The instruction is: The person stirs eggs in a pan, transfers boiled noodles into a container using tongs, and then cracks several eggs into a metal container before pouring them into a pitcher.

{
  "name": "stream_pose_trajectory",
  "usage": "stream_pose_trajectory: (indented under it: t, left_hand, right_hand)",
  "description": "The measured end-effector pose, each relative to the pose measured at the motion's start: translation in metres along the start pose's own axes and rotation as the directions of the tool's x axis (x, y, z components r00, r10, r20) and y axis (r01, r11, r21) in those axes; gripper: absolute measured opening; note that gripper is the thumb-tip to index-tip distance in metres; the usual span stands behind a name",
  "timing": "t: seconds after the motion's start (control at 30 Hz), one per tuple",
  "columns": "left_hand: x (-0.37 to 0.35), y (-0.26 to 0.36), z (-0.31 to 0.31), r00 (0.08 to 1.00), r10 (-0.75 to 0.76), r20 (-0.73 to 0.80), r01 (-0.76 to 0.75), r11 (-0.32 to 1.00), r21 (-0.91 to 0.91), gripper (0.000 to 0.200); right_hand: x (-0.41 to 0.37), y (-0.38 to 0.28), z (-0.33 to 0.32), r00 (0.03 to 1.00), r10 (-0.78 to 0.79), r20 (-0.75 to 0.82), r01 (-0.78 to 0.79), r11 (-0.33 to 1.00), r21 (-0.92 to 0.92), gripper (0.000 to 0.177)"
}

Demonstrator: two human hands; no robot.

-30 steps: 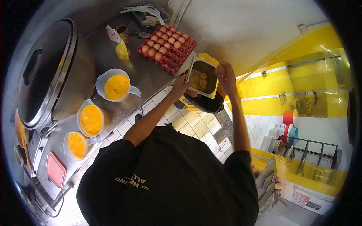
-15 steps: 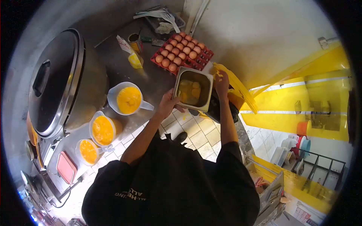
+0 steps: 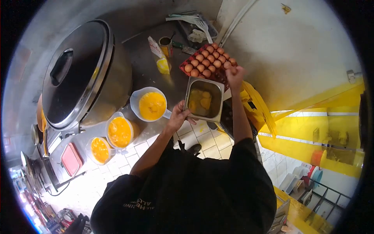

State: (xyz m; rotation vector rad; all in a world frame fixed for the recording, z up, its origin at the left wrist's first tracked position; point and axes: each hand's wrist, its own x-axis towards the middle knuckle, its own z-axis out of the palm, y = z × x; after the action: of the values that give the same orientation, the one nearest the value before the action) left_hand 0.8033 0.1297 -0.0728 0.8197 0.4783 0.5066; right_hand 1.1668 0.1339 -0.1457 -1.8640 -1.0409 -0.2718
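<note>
My left hand (image 3: 180, 117) grips the near left corner of a square metal container (image 3: 219, 113), tilted toward me over the counter's edge. Cracked eggs (image 3: 205, 102) with whole yolks lie in clear liquid inside it. Beyond the container, a red egg tray (image 3: 184, 67) carries several brown eggs (image 3: 206, 63), with bare cups along its near right side. At that side my right hand (image 3: 235, 78) curls its fingers around an egg (image 3: 227, 65); the fingertips are partly hidden. Below my right forearm stands a yellow bin (image 3: 261, 106) with a black lining.
Three jugs of beaten egg stand left: a near one (image 3: 100, 150), a middle one (image 3: 120, 132) and a larger one (image 3: 152, 106). Behind them is a big lidded metal pot (image 3: 117, 74). A carton (image 3: 161, 62), an open can (image 3: 166, 47) and white utensils (image 3: 194, 20) lie farther back.
My right hand has moved from above the yellow bin up to the eggs at the tray's right side. My left hand keeps hold of the metal container. The view has shifted.
</note>
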Motion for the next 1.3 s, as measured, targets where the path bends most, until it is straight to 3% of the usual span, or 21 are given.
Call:
stream_pose_trajectory:
  t: [0.03, 0.07, 0.1, 0.13, 0.2, 0.27, 0.33, 0.47, 0.53, 0.6, 0.63, 0.67, 0.73, 0.77, 0.8, 0.87, 0.9, 0.93, 1.0, 1.13, 1.3]
  left_hand:
    - [0.002, 0.005, 0.005, 1.000, 0.000, -0.002, 0.000, 1.000, 0.028, 0.023]
    - [0.002, 0.007, 0.012, 1.000, -0.005, -0.002, 0.005, 0.998, 0.055, 0.023]
    - [0.004, 0.010, 0.018, 1.000, 0.003, -0.009, -0.002, 0.998, 0.069, 0.022]
    - [0.007, 0.005, 0.019, 1.000, -0.015, -0.002, 0.015, 0.998, 0.064, 0.022]
    - [0.015, -0.003, 0.022, 0.995, 0.012, 0.100, -0.012, 1.000, -0.001, 0.023]
    - [0.021, -0.010, 0.033, 0.990, -0.022, 0.136, 0.019, 1.000, 0.023, 0.022]
    - [0.024, -0.017, 0.046, 0.990, -0.031, 0.134, 0.027, 0.999, 0.031, 0.024]
    - [0.030, -0.035, 0.061, 0.975, -0.007, 0.221, 0.015, 0.999, -0.032, 0.026]
    - [0.033, -0.041, 0.068, 0.972, -0.058, 0.227, 0.063, 0.998, -0.012, 0.030]
    - [0.030, -0.040, 0.084, 0.972, -0.065, 0.226, 0.063, 0.998, 0.019, 0.031]
    - [0.030, -0.040, 0.091, 0.974, -0.067, 0.217, 0.058, 0.997, 0.049, 0.033]
    - [0.030, -0.043, 0.095, 0.971, -0.073, 0.229, 0.063, 0.997, 0.049, 0.033]
    - [0.034, -0.045, 0.097, 0.965, -0.098, 0.243, 0.098, 0.995, 0.010, 0.035]
    - [0.036, -0.046, 0.100, 0.964, -0.096, 0.247, 0.097, 0.995, 0.009, 0.035]
    - [0.035, -0.049, 0.104, 0.962, -0.090, 0.259, 0.087, 0.996, 0.022, 0.036]
    - [0.034, -0.050, 0.114, 0.955, -0.083, 0.284, 0.076, 0.997, 0.033, 0.036]
    - [0.034, -0.049, 0.120, 0.956, -0.070, 0.285, 0.069, 0.998, 0.016, 0.038]
    - [0.033, -0.050, 0.123, 0.958, -0.059, 0.282, 0.062, 0.998, -0.001, 0.039]
    - [0.034, -0.051, 0.126, 0.957, -0.038, 0.289, 0.046, 0.999, -0.022, 0.039]
    - [0.042, -0.059, 0.126, 0.943, -0.098, 0.318, 0.113, 0.993, -0.028, 0.040]
    - [0.048, -0.063, 0.123, 0.937, -0.100, 0.335, 0.099, 0.995, 0.021, 0.039]
  right_hand:
    - [-0.005, -0.016, -0.016, 1.000, 0.002, 0.013, -0.001, 1.000, -0.006, 0.049]
    - [-0.011, -0.054, -0.048, 0.929, 0.370, 0.017, -0.276, 0.660, 0.698, 0.039]
    - [-0.022, -0.079, -0.073, 0.759, 0.595, 0.266, -0.243, -0.121, 0.962, 0.029]
    - [-0.038, -0.084, -0.088, 0.751, 0.608, 0.258, -0.243, -0.109, 0.964, 0.029]
    - [-0.065, -0.091, -0.117, 0.739, 0.628, 0.244, -0.076, -0.281, 0.957, 0.028]
    - [-0.088, -0.098, -0.131, 0.773, 0.591, 0.231, -0.136, -0.201, 0.970, 0.022]
    - [-0.105, -0.108, -0.133, 0.686, 0.727, 0.026, -0.450, 0.396, 0.800, 0.017]
    - [-0.110, -0.130, -0.173, 0.668, 0.740, -0.083, -0.446, 0.487, 0.751, 0.016]
    - [-0.116, -0.096, -0.176, 0.598, 0.783, -0.172, -0.396, 0.475, 0.786, 0.018]
    - [-0.126, -0.069, -0.173, 0.866, 0.393, -0.309, -0.291, 0.898, 0.329, 0.019]
    - [-0.114, -0.111, -0.189, 0.922, 0.291, -0.257, -0.212, 0.932, 0.294, 0.020]
    - [-0.115, -0.113, -0.198, 0.918, 0.291, -0.267, -0.213, 0.934, 0.286, 0.020]
    - [-0.115, -0.112, -0.210, 0.682, 0.694, -0.231, -0.379, 0.606, 0.700, 0.022]
    - [-0.111, -0.115, -0.218, 0.635, 0.730, -0.254, -0.390, 0.586, 0.710, 0.021]
    - [-0.113, -0.110, -0.221, 0.633, 0.730, -0.257, -0.391, 0.588, 0.708, 0.021]
    - [-0.117, -0.092, -0.220, 0.770, 0.616, -0.168, -0.449, 0.709, 0.544, 0.019]
    - [-0.119, -0.086, -0.218, 0.914, 0.327, -0.241, -0.266, 0.930, 0.252, 0.018]
    - [-0.117, -0.090, -0.225, 0.915, 0.322, -0.244, -0.263, 0.933, 0.247, 0.018]
    - [-0.114, -0.100, -0.237, 0.665, 0.712, -0.227, -0.409, 0.601, 0.687, 0.019]
    - [-0.090, -0.112, -0.267, 0.531, 0.821, -0.210, -0.355, 0.440, 0.825, 0.024]
    - [-0.112, -0.049, -0.295, 0.621, 0.783, -0.036, -0.646, 0.537, 0.543, 0.035]
